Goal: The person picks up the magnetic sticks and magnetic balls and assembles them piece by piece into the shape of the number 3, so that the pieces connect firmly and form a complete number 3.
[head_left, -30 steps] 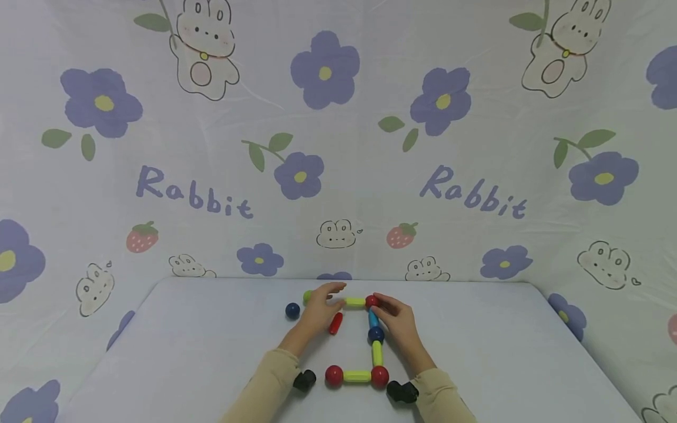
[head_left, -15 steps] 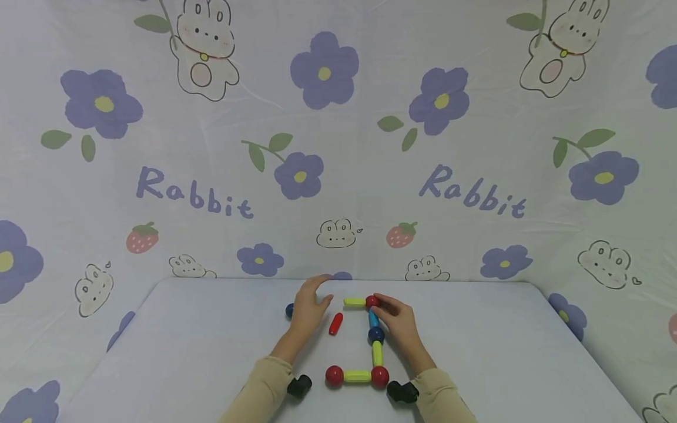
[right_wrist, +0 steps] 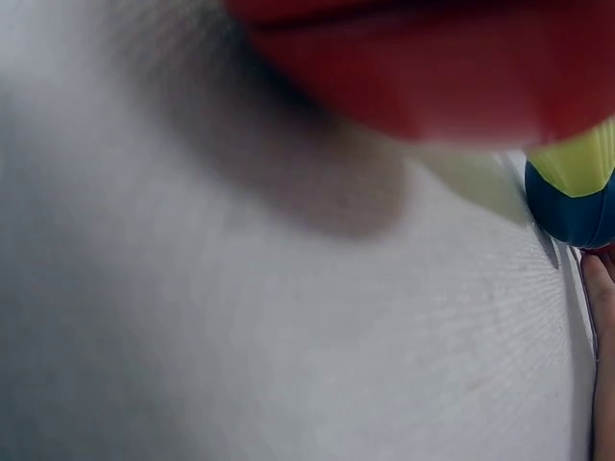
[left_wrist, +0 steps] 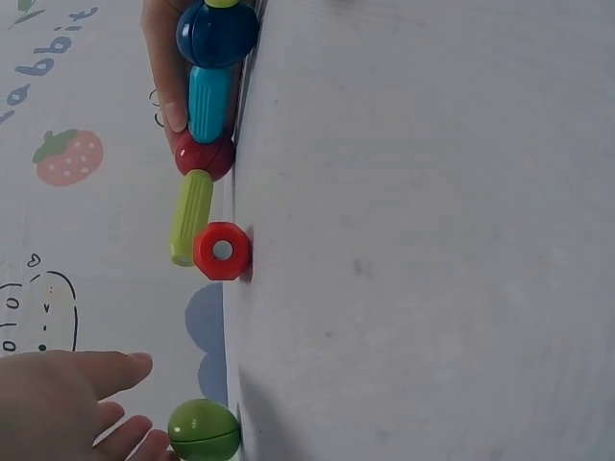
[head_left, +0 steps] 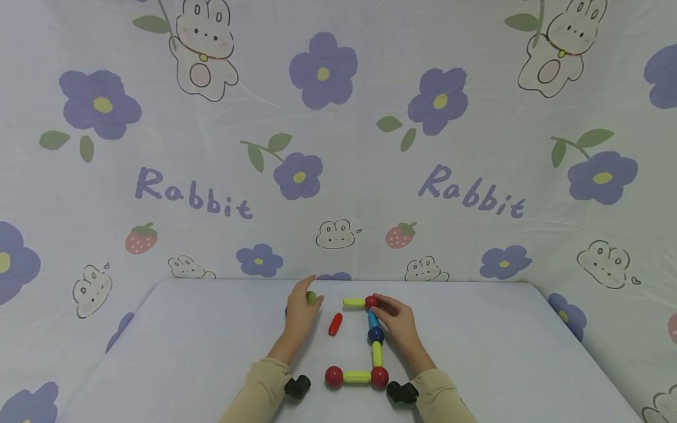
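Note:
My left hand (head_left: 299,317) is at the far left, its thumb and fingers spread around a green ball (head_left: 311,296). In the left wrist view the thumb points straight out and the fingertips are right at the green ball (left_wrist: 204,432). With thumb and fingers, my right hand (head_left: 399,323) pinches the far red ball (head_left: 371,302). From that ball a yellow-green rod (head_left: 353,302) points left, its other end free. A blue rod (head_left: 373,319) runs toward me to a dark blue ball (head_left: 375,335). Between the hands lies a loose red rod (head_left: 335,324).
Nearer me, another yellow-green rod (head_left: 377,355) leads to a red corner ball (head_left: 379,377); a further rod (head_left: 357,377) joins it to a second red ball (head_left: 334,377). Another dark blue ball is mostly hidden behind my left hand. A patterned cloth (head_left: 338,147) backs the white table (head_left: 502,352).
My left hand has moved left, away from the free end of the far yellow-green rod, to the green ball. The right hand has stayed on the far red ball.

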Demonstrator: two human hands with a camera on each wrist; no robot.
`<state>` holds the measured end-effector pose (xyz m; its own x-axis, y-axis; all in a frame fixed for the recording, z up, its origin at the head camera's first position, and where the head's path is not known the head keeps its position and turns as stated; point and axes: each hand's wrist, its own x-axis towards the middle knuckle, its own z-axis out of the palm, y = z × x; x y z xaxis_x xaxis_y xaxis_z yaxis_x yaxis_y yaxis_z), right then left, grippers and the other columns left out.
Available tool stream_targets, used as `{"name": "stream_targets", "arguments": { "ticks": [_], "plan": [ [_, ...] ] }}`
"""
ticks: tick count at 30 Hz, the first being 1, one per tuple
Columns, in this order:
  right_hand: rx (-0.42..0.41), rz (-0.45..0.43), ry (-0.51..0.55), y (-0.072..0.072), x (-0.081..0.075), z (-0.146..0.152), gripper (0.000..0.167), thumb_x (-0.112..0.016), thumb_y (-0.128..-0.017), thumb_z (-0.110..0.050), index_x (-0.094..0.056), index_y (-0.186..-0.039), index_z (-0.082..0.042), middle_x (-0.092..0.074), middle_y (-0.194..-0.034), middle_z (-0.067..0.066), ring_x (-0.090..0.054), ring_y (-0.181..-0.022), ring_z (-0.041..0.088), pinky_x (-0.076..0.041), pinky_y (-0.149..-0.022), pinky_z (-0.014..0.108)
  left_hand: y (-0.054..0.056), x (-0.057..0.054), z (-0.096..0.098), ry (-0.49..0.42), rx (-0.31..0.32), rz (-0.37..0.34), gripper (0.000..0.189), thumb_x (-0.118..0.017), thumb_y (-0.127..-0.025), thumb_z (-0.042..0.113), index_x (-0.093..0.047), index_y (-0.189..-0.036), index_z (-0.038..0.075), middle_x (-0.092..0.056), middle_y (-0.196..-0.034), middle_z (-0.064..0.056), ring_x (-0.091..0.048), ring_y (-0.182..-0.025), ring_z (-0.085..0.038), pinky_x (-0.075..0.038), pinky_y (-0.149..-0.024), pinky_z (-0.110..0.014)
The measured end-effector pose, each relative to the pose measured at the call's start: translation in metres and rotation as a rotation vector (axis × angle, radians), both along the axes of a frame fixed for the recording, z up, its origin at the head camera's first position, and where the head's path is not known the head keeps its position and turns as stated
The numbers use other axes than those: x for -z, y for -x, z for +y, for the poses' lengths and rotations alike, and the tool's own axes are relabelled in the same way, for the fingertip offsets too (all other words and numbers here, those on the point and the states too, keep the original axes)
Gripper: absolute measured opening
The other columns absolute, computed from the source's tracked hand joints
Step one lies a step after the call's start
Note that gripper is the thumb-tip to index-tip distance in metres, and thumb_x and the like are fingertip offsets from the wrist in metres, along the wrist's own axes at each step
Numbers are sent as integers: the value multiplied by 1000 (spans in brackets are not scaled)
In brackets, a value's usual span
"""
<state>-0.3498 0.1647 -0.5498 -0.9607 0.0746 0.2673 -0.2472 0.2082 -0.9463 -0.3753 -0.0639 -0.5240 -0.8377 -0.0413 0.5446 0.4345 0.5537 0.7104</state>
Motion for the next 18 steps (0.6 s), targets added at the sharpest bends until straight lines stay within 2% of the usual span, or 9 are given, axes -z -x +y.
{"name": "stream_targets", "arguments": {
  "ticks": [6,12,18],
  "plan": [
    [7,-9,1,-1,-1,-1,37,-68,-80,-15,-60,-115,-7,-59,-113,5,-53,-106,16,-42,-85,24,2,2,-1,17,-40,-65,51,-71,-73,-2,-52,-120,-2,-52,-119,-17,-45,-114,-29,-34,-95,-36],
    [1,-10,0,-1,-2,-1,38,-68,-80,-16,-60,-115,-7,-58,-114,6,-52,-106,17,-42,-84,24,-1,0,-1,101,-68,-67,48,-70,-73,-2,-54,-118,-3,-55,-114,-17,-49,-108,-30,-37,-92,-37],
    [-16,-22,15,-3,-4,0,38,-68,-80,-15,-59,-116,-5,-57,-116,9,-51,-108,20,-42,-84,23,-5,-3,-1,136,-62,-68,45,-69,-73,-4,-55,-116,-3,-57,-110,-16,-52,-105,-29,-39,-90,-37]
  ]
}}
